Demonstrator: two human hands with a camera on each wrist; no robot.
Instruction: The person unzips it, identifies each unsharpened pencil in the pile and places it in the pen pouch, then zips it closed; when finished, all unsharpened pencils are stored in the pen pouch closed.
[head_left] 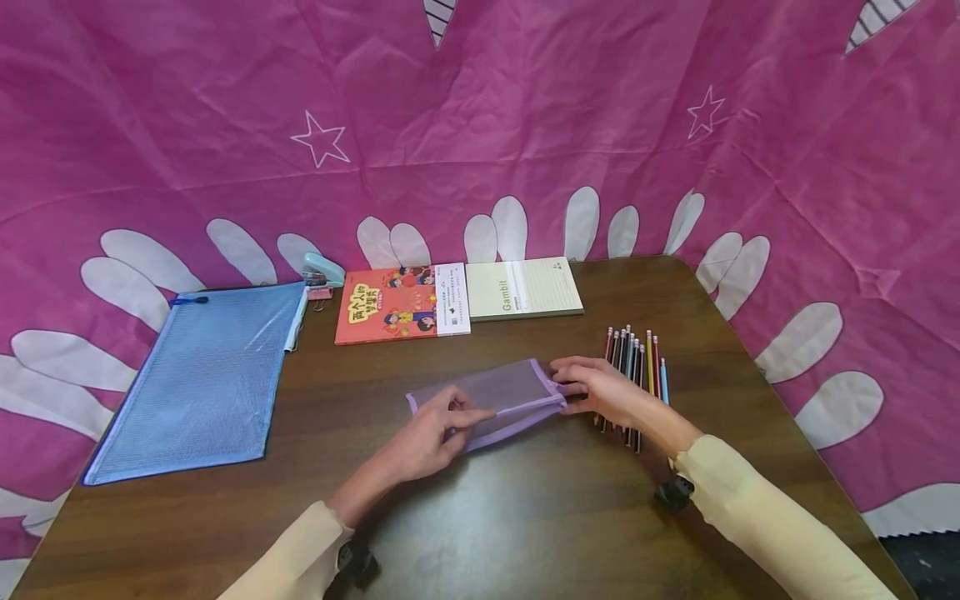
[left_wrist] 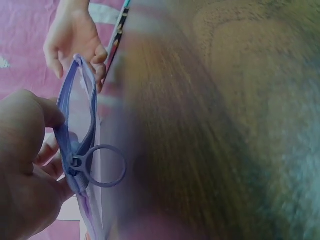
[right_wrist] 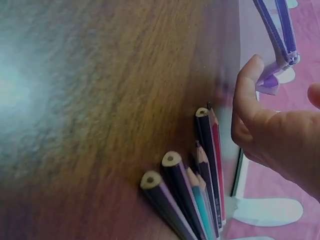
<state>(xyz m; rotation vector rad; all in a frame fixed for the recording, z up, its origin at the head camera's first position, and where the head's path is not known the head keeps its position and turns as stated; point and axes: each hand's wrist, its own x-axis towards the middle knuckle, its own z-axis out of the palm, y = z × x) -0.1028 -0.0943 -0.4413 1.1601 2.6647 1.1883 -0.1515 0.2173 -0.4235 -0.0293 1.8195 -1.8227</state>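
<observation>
A purple mesh zipper pouch point(head_left: 517, 390) is raised over the table, its zipped edge parted into a gap. My left hand point(head_left: 431, 437) pinches that edge between thumb and fingers, close to the ring-shaped zipper pull point(left_wrist: 107, 166). At the pouch's far end is my right hand point(head_left: 600, 390). The right wrist view shows its fingertips point(right_wrist: 255, 65) by the pouch corner and its thumb standing apart; whether they touch the pouch I cannot tell. A bunch of pencils point(head_left: 637, 367) lies on the table beneath and beside the right hand, some sharpened, some with blunt ends towards me.
A blue mesh zipper bag point(head_left: 202, 383) covers the left of the table point(head_left: 345, 400). Along the back lie a light-blue stapler point(head_left: 324, 268), a pink binder clip point(head_left: 320, 293), an orange book point(head_left: 390, 308) and a cream notebook point(head_left: 532, 287). Pink cloth point(head_left: 480, 108) hangs behind.
</observation>
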